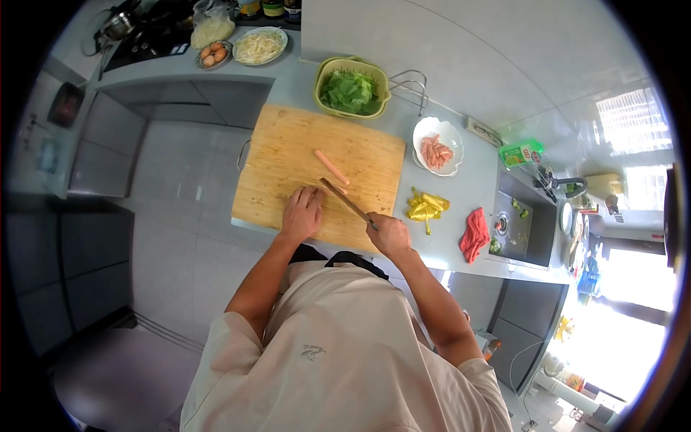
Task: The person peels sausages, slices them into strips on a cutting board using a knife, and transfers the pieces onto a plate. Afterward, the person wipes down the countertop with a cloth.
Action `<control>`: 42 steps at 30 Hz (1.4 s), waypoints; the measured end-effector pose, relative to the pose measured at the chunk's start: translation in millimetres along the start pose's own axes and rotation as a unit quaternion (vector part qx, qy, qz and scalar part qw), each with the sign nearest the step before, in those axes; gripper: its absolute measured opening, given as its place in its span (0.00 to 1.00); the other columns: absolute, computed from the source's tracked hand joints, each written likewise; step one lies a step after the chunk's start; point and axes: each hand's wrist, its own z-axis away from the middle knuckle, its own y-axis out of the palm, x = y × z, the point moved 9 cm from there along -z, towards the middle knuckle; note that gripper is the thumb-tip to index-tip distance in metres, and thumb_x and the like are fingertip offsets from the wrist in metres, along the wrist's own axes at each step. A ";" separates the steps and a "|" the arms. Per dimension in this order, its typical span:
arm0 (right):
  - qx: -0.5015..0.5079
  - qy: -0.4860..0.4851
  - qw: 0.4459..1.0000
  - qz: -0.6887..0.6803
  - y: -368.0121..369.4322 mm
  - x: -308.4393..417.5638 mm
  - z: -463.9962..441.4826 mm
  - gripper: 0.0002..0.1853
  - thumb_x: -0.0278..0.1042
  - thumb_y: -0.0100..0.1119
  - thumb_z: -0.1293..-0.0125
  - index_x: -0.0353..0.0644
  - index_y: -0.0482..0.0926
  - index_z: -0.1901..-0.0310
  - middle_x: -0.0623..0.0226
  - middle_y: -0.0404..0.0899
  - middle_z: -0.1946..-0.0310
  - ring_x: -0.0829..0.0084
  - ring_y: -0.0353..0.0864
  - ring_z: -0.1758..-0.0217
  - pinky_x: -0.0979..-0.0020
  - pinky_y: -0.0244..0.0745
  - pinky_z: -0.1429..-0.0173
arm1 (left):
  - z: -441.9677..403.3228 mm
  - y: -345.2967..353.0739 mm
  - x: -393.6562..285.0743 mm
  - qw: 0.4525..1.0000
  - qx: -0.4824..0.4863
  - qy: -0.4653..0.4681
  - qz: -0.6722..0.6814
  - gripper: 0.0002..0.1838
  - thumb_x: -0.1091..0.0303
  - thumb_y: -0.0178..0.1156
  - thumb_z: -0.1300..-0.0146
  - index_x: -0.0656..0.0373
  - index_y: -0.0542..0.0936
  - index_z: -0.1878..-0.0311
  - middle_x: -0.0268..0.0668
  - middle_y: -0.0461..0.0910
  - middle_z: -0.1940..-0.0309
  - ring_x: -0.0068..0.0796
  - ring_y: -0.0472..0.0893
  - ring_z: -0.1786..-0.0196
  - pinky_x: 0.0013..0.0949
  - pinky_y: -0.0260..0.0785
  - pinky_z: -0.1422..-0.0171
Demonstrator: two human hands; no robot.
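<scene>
On the wooden cutting board (288, 151), my left hand (303, 213) rests with fingers curled and pressed down. They appear to pin a short sausage piece (341, 190), mostly hidden by my fingers and the blade. My right hand (389, 235) is closed around the handle of a kitchen knife (347, 199). Its blade points up-left, tip close to my left fingertips, and crosses beside that piece. A longer pink sausage (332, 167) lies whole just beyond the blade, touched by neither hand.
Right of the board stand a white bowl (448, 167) of cut sausage, yellow wrappers (427, 206), a red cloth (474, 235) and the sink (536, 245). Behind it sits a green basket (319, 92) of leafy greens. Eggs (214, 53) and a plate (283, 34) of bean sprouts are back left.
</scene>
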 end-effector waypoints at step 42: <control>0.006 -0.019 1.000 0.020 -10.0 18.4 -7.8 0.13 0.42 0.59 0.28 0.50 0.87 0.49 0.58 0.91 0.63 0.48 0.91 0.57 0.48 0.85 0.50 | 10.6 -4.4 11.6 0.999 -0.010 -0.015 0.027 0.23 0.73 0.65 0.37 0.67 0.83 0.37 0.48 0.80 0.39 0.52 0.79 0.36 0.49 0.77 0.33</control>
